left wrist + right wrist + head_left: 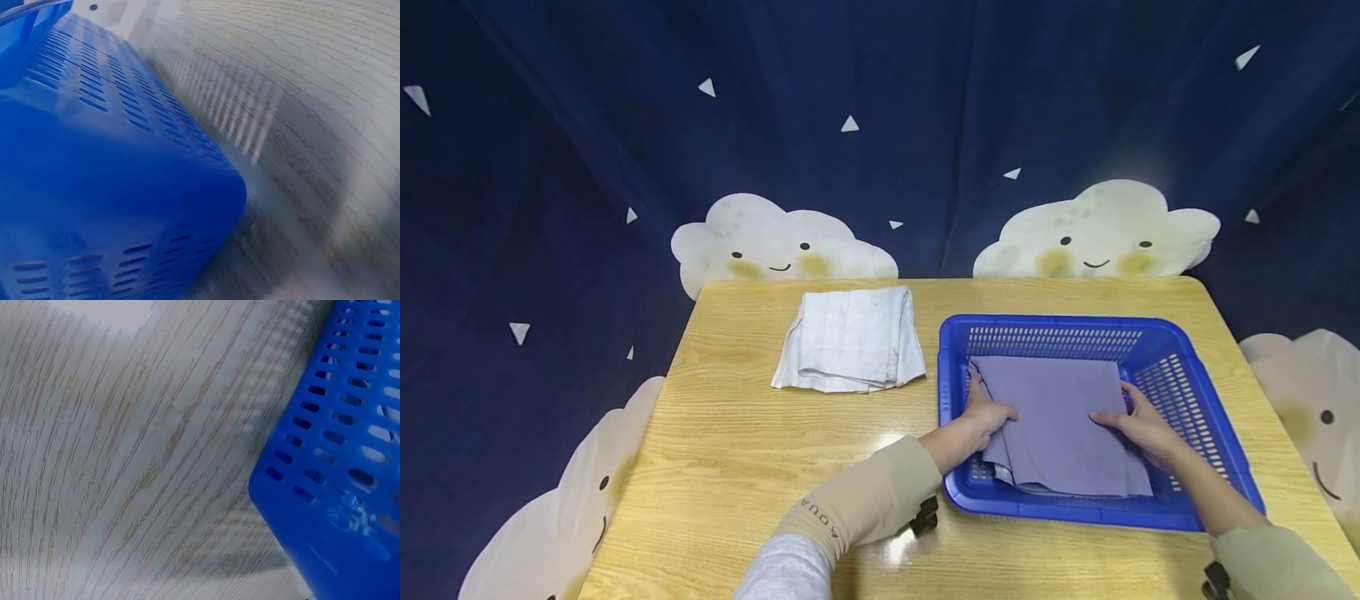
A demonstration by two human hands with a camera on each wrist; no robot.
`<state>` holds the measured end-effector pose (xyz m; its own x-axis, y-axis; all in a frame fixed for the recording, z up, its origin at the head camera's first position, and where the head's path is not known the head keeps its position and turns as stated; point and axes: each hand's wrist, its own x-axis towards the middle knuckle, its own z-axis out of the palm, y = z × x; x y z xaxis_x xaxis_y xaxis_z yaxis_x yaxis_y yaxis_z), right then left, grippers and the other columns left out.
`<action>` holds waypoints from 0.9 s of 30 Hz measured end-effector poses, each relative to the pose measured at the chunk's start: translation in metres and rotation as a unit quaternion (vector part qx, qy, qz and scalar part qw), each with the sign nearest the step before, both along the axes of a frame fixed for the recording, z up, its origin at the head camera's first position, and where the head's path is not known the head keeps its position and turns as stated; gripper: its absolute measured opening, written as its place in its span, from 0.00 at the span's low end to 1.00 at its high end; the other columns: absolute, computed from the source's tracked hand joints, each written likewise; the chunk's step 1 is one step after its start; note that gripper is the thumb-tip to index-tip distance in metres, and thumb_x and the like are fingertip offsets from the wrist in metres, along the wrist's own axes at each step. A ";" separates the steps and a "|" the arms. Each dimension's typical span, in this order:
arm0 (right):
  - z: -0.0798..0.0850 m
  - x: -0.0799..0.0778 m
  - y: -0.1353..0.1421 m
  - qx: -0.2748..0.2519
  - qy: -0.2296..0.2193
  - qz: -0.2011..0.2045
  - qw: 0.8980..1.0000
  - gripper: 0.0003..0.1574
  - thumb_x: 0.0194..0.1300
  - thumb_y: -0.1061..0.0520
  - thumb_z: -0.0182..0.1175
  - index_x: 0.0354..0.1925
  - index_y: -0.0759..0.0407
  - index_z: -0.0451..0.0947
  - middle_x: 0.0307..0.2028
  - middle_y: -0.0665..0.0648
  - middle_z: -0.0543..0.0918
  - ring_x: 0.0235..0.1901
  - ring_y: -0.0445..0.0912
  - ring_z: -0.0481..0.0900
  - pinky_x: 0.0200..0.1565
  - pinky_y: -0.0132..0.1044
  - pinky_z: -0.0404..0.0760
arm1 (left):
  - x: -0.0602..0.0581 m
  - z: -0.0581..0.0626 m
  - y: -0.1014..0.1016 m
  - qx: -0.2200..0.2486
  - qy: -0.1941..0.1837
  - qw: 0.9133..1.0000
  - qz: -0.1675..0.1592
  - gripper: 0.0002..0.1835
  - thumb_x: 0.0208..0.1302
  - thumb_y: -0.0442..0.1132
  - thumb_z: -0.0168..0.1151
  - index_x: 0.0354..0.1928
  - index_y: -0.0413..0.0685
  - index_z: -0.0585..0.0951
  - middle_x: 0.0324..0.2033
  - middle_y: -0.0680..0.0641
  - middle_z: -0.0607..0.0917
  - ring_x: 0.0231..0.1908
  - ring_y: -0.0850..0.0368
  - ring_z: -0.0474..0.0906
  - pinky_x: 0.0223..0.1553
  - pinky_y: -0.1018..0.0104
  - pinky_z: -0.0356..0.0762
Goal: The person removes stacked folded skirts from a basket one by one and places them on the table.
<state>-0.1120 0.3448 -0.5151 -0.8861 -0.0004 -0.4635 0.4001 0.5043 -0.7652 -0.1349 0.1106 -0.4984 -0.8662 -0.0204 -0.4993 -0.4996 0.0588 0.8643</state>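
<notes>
Wooden table (pixel 730 425), blue basket (pixel 1060 321) — inside, left grip (pixel 985 417) and right grip (pixel 1146 427) hold purple cloth (pixel 1056 429).

Behind the bare left fingers (pixel 1006 412), past the wrist, I see a close-fitting beige sleeve (pixel 857 504) printed with dark capitals (pixel 820 518) that look like AQUA. Farther back from those fingers comes pale grey fabric (pixel 790 571). Behind the bare right fingers (pixel 1105 417) is a plain khaki-beige sleeve (pixel 1273 557). Small black fittings (pixel 925 517) sit beside both sleeves.
</notes>
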 end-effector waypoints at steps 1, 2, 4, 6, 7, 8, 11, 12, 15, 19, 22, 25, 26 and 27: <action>0.000 0.000 0.000 -0.003 -0.001 -0.003 1.000 0.63 0.60 0.46 0.58 0.66 0.71 0.24 0.62 0.82 0.39 0.60 0.73 0.45 0.57 0.65 0.52 | 0.000 0.000 0.000 -0.002 0.000 1.000 -0.001 0.43 0.36 0.18 0.62 0.61 0.42 0.60 0.55 0.34 0.66 0.54 0.41 0.65 0.54 0.50 0.66; 0.000 0.000 0.000 -0.005 -0.001 -0.006 1.000 0.62 0.60 0.46 0.57 0.66 0.71 0.24 0.62 0.82 0.40 0.60 0.72 0.46 0.57 0.64 0.54 | -0.001 0.000 0.000 -0.002 0.001 1.000 -0.002 0.43 0.36 0.18 0.62 0.61 0.42 0.60 0.55 0.34 0.67 0.54 0.41 0.65 0.54 0.50 0.66; 0.000 -0.001 0.000 -0.009 -0.003 -0.012 1.000 0.62 0.61 0.45 0.56 0.66 0.70 0.24 0.62 0.82 0.39 0.61 0.72 0.45 0.57 0.64 0.53 | -0.001 0.000 0.000 -0.003 0.002 1.000 0.000 0.43 0.35 0.17 0.61 0.60 0.42 0.61 0.55 0.34 0.67 0.55 0.41 0.65 0.54 0.50 0.66; 0.001 -0.001 0.000 -0.009 -0.005 -0.017 1.000 0.62 0.60 0.45 0.56 0.66 0.70 0.24 0.63 0.82 0.36 0.62 0.72 0.40 0.58 0.64 0.50 | -0.001 0.001 0.000 -0.001 0.003 1.000 0.004 0.44 0.34 0.17 0.60 0.60 0.42 0.61 0.55 0.33 0.67 0.55 0.40 0.64 0.55 0.50 0.65; 0.001 -0.001 0.001 -0.008 -0.005 -0.019 1.000 0.62 0.60 0.45 0.57 0.66 0.70 0.24 0.63 0.82 0.34 0.62 0.73 0.38 0.59 0.64 0.48 | -0.001 0.000 0.000 -0.001 0.004 1.000 0.005 0.44 0.34 0.16 0.60 0.60 0.41 0.61 0.55 0.33 0.67 0.55 0.40 0.64 0.55 0.50 0.64; 0.001 -0.001 0.001 -0.006 -0.005 -0.020 1.000 0.62 0.60 0.46 0.57 0.66 0.70 0.24 0.63 0.82 0.32 0.62 0.73 0.34 0.59 0.65 0.46 | -0.001 0.001 0.000 0.000 0.006 1.000 0.006 0.44 0.33 0.16 0.59 0.60 0.41 0.61 0.55 0.33 0.67 0.55 0.39 0.64 0.56 0.49 0.64; 0.000 -0.001 0.002 -0.006 0.001 -0.022 1.000 0.62 0.59 0.47 0.58 0.67 0.70 0.26 0.63 0.80 0.29 0.62 0.72 0.30 0.59 0.64 0.43 | -0.001 0.002 -0.001 0.001 0.012 1.000 0.010 0.44 0.32 0.15 0.57 0.60 0.40 0.61 0.56 0.33 0.66 0.56 0.39 0.63 0.56 0.49 0.63; 0.000 0.000 0.002 -0.008 0.005 -0.022 1.000 0.62 0.59 0.47 0.59 0.67 0.70 0.26 0.63 0.79 0.29 0.62 0.72 0.30 0.59 0.64 0.43 | -0.001 0.002 -0.001 0.000 0.015 1.000 0.010 0.44 0.32 0.14 0.57 0.60 0.40 0.62 0.56 0.33 0.66 0.56 0.39 0.62 0.56 0.49 0.63; 0.000 0.000 0.003 -0.010 0.010 -0.021 1.000 0.61 0.59 0.47 0.59 0.67 0.70 0.27 0.64 0.79 0.30 0.62 0.72 0.30 0.59 0.64 0.44 | 0.000 0.002 -0.002 -0.001 0.023 1.000 0.009 0.45 0.31 0.14 0.55 0.61 0.40 0.62 0.57 0.34 0.66 0.57 0.39 0.62 0.56 0.48 0.63; 0.001 0.000 0.003 -0.014 0.013 -0.021 1.000 0.62 0.58 0.47 0.60 0.67 0.71 0.28 0.64 0.79 0.31 0.62 0.72 0.31 0.59 0.64 0.44 | 0.001 0.004 -0.004 -0.001 0.030 1.000 0.004 0.45 0.31 0.13 0.55 0.61 0.41 0.62 0.57 0.34 0.65 0.57 0.40 0.62 0.56 0.48 0.64; 0.001 -0.001 0.004 -0.015 0.015 -0.022 1.000 0.61 0.58 0.48 0.60 0.67 0.71 0.29 0.64 0.79 0.33 0.62 0.72 0.32 0.59 0.65 0.44 | 0.001 0.004 -0.005 -0.001 0.030 1.000 -0.003 0.46 0.32 0.13 0.55 0.62 0.42 0.62 0.58 0.35 0.65 0.58 0.41 0.61 0.56 0.48 0.63; 0.001 0.000 0.005 -0.015 0.016 -0.022 1.000 0.61 0.58 0.48 0.61 0.67 0.70 0.29 0.64 0.79 0.33 0.62 0.72 0.32 0.59 0.65 0.44 | 0.001 0.005 -0.005 -0.001 0.030 1.000 -0.008 0.46 0.32 0.14 0.55 0.62 0.43 0.62 0.59 0.35 0.64 0.58 0.40 0.60 0.56 0.47 0.62; 0.001 0.000 0.005 -0.013 0.016 -0.023 1.000 0.61 0.57 0.48 0.61 0.67 0.70 0.29 0.64 0.79 0.33 0.63 0.72 0.33 0.59 0.64 0.45 | 0.001 0.005 -0.006 0.001 0.030 0.999 -0.010 0.46 0.33 0.14 0.55 0.62 0.43 0.62 0.59 0.35 0.64 0.58 0.41 0.60 0.57 0.47 0.62; 0.002 0.000 0.005 -0.015 0.017 -0.023 0.999 0.61 0.58 0.48 0.61 0.67 0.70 0.29 0.64 0.79 0.33 0.63 0.72 0.33 0.59 0.65 0.45 | 0.001 0.005 -0.006 0.003 0.030 0.999 -0.011 0.46 0.33 0.14 0.55 0.63 0.44 0.62 0.59 0.36 0.64 0.58 0.41 0.60 0.57 0.47 0.62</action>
